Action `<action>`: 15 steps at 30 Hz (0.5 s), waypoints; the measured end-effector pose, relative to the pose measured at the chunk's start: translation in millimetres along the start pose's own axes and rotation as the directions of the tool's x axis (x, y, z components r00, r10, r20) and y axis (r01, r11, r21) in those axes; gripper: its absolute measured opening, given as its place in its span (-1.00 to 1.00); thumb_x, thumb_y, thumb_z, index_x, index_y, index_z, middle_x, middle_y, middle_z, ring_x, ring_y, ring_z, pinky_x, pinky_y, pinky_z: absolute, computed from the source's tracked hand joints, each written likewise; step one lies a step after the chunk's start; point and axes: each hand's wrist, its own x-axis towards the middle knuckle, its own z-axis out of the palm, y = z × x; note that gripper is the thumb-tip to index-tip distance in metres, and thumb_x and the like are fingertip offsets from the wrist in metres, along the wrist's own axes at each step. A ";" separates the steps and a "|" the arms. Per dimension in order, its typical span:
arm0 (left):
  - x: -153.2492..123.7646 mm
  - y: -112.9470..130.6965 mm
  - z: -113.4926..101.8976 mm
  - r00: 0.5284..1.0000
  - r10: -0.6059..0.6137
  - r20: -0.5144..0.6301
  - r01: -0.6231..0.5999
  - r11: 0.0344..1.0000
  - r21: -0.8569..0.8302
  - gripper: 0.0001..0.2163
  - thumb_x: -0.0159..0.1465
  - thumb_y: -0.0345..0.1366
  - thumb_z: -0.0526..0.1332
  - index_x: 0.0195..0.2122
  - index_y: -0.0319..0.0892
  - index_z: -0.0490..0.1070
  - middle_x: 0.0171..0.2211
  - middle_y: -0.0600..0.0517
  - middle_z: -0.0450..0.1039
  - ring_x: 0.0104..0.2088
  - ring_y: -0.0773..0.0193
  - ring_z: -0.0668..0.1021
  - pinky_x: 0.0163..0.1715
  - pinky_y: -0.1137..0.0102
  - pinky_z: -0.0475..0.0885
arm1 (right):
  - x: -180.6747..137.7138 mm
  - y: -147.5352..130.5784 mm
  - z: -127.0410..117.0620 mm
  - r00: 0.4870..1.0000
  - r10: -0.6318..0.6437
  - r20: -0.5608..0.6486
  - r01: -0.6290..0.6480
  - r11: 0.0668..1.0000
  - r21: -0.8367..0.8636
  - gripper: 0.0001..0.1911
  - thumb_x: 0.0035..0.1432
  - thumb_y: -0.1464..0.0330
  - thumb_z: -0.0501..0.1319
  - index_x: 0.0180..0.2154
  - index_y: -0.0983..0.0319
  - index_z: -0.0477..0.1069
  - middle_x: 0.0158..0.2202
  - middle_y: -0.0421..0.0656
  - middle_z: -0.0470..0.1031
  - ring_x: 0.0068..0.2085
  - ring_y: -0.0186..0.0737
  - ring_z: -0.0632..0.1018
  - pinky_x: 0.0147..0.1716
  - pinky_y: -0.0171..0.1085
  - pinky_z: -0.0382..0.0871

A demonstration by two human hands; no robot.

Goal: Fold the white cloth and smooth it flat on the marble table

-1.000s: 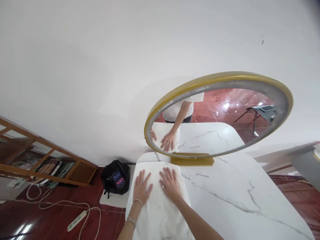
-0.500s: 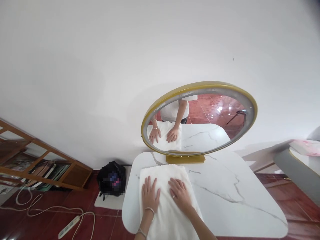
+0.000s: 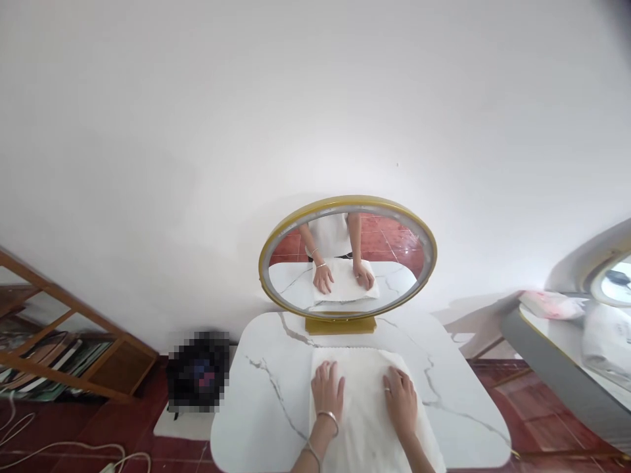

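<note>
At the bottom centre, your left hand (image 3: pixel 328 394) and right hand (image 3: pixel 401 401) lie flat, fingers spread, gripping nothing, on the white terry towel (image 3: pixel 365 387). It looks smoothed across the white marble surface (image 3: pixel 256 407), with no fold begun.

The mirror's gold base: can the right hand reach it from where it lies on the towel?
Probably yes. The right hand lies flat and open on the white towel, holding nothing, and only bare marble table separates the towel's far edge from the gold base.
</note>
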 end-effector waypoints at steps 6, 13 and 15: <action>39.8 5.9 -19.8 0.987 -0.153 0.043 0.156 0.986 -0.061 -0.86 0.18 -0.43 0.18 -0.27 -0.13 0.49 -0.17 0.01 0.47 -0.21 0.26 0.53 -0.26 0.43 0.39 | 26.5 -17.2 -13.0 0.956 0.290 0.039 -0.292 0.954 0.065 -0.73 0.07 0.29 -0.07 -0.38 0.20 0.37 -0.32 0.01 0.44 -0.32 -0.04 0.49 -0.37 -0.14 0.29; 47.2 41.2 -45.1 0.984 -0.068 -0.166 0.039 0.984 -0.173 -0.87 0.25 -0.35 0.12 -0.35 -0.10 0.46 -0.25 0.00 0.44 -0.17 0.23 0.49 -0.25 0.40 0.41 | 52.8 -39.4 -48.8 0.910 0.409 -0.064 -0.370 0.873 0.317 -0.84 -0.04 0.26 0.05 -0.48 0.19 0.31 -0.48 -0.09 0.43 -0.51 -0.18 0.40 -0.52 -0.25 0.18; 61.8 70.3 -63.1 0.963 -0.006 -0.270 -0.051 0.977 -0.205 -0.82 0.31 -0.29 0.07 -0.32 -0.11 0.47 -0.23 -0.04 0.42 -0.12 0.21 0.46 -0.12 0.36 0.39 | 69.3 -53.7 -62.4 0.873 0.464 -0.153 -0.364 0.827 0.428 -0.77 0.03 0.20 0.04 -0.36 0.20 0.32 -0.52 -0.14 0.40 -0.53 -0.21 0.40 -0.50 -0.25 0.24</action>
